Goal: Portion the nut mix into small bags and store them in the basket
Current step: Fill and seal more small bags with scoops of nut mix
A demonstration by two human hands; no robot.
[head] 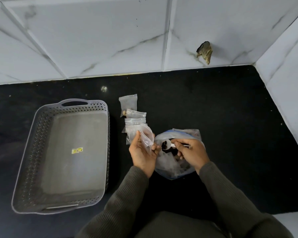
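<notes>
Nut mix [183,164] fills the large clear blue-sealed zip bag [169,167], lower centre. The right hand [193,152] clasps a loaded white plastic spoon [170,144] in its grip above it; the left hand [142,155] pinches a small clear bag [145,136] open alongside, likely limiting spills.

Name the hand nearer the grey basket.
Left. The left hand sits right of the basket, a gap away; the right hand lies farther right, over the large bag.

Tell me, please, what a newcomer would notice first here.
At centre, the left hand pinches a small clear bag open while the right hand holds a white spoon of nuts beside it, over the large bag. Left of them sits a grey basket, no bags in it; a dark hole mars the tiled wall behind.
</notes>
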